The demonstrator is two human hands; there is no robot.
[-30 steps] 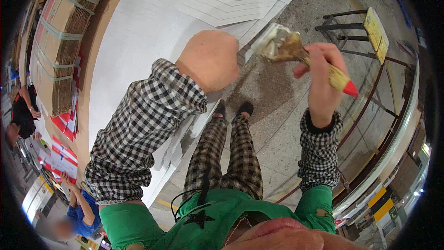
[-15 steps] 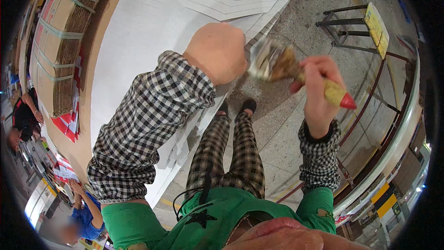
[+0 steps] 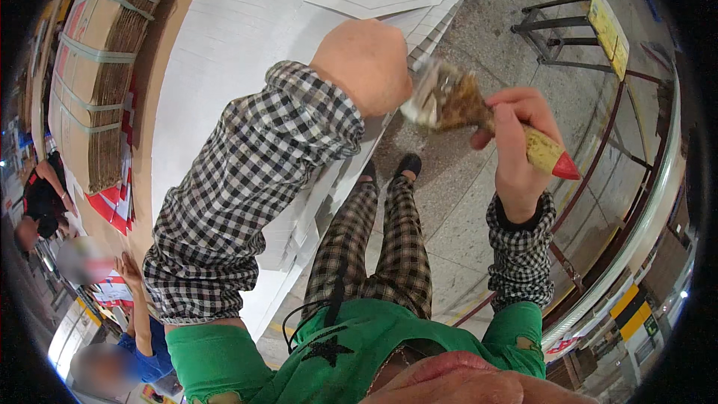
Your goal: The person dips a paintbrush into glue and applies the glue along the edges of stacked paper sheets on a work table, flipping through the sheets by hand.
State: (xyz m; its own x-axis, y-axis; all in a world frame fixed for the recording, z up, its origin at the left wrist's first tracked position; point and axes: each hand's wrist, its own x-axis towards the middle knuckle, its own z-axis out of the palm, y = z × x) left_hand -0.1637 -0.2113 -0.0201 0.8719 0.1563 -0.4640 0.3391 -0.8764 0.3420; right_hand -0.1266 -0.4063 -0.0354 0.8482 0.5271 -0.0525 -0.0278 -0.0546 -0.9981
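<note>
Since the earlier frame, the brush [image 3: 479, 116] has swung in toward the left hand [image 3: 364, 65], its matted bristles now touching that closed fist. What the fist holds, I cannot tell. To the right, the right hand [image 3: 516, 142] wraps the handle, which slants down-right to a red tip. White sheets [image 3: 247, 22] cover the table left; speckled floor [image 3: 464, 202] lies below.

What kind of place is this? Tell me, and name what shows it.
Probably a packaging or box-making workshop. White flat sheets are stacked on a long table, strapped cardboard bundles lie beyond it, and the right hand holds a brush by the left hand. The floor is bare concrete.
</note>
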